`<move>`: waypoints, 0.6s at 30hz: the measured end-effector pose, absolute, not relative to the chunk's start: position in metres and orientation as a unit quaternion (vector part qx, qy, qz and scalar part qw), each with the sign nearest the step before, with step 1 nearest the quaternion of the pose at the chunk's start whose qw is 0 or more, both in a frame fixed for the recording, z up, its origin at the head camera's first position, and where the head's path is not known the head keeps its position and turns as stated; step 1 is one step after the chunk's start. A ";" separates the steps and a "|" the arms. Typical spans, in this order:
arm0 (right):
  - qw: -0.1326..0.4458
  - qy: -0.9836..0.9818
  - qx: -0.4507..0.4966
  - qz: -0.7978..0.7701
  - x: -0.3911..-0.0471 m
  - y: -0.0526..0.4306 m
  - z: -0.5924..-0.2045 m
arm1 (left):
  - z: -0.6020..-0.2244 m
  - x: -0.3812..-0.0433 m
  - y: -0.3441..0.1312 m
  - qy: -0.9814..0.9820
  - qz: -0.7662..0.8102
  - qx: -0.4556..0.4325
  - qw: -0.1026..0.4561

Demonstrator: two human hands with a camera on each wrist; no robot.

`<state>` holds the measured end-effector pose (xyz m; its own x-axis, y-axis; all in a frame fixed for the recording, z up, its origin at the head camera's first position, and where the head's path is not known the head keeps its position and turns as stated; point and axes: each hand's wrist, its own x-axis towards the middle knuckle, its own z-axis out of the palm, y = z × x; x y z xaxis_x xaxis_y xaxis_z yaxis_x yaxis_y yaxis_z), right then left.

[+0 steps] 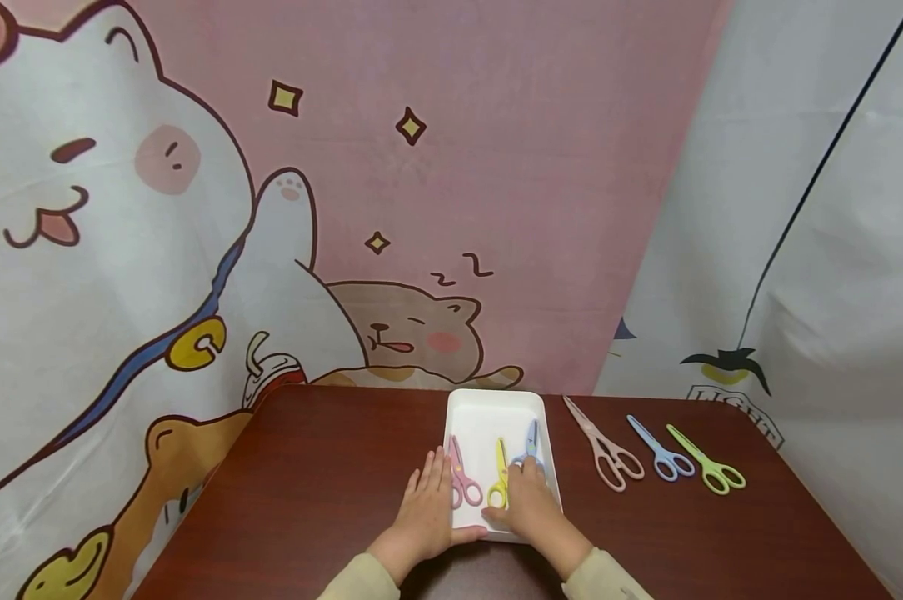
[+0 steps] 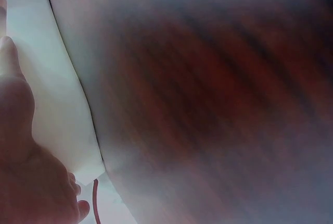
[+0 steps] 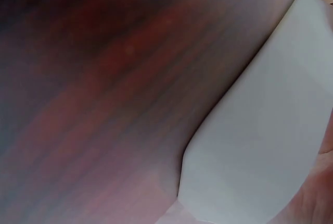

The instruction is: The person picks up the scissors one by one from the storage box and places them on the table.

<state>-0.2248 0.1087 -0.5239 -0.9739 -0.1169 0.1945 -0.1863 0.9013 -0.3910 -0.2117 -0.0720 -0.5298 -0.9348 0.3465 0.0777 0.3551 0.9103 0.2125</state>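
Observation:
A white tray [image 1: 494, 410] stands near the middle of the table, with pink scissors [image 1: 462, 479], yellow scissors [image 1: 501, 458] and blue scissors [image 1: 532, 435] lying in it, blades pointing away. Along the tray's left side lies my left hand [image 1: 424, 515], fingers straight and thumb stretched across the near edge. My right hand [image 1: 532, 507] reaches over the near right part of the tray. Its fingertips touch the handles of the blue scissors and partly hide them, while its thumb sticks out sideways below the yellow handles. Both wrist views show the tray's outer wall [image 2: 57, 83] close up.
To the right of the tray, large pale pink scissors [image 1: 605, 446], blue scissors [image 1: 661, 450] and green scissors [image 1: 706, 460] lie in a row on the dark brown table [image 1: 331, 475]. A printed cloth [image 1: 556, 167] hangs behind the table's far edge.

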 end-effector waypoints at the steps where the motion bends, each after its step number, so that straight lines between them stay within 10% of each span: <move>1: 0.083 -0.972 0.077 0.206 -0.225 0.109 -0.524 | -0.530 -0.212 -0.072 -0.977 -0.111 -0.179 0.018; 18: 0.054 -0.979 0.052 0.188 -0.232 0.109 -0.526 | -0.529 -0.213 -0.072 -0.978 -0.108 -0.176 0.019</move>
<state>-0.2316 0.1093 -0.5260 -0.9888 -0.0820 0.1250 -0.1224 0.9241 -0.3621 -0.2126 -0.0715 -0.5287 -0.9373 0.3404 0.0752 0.3486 0.9147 0.2045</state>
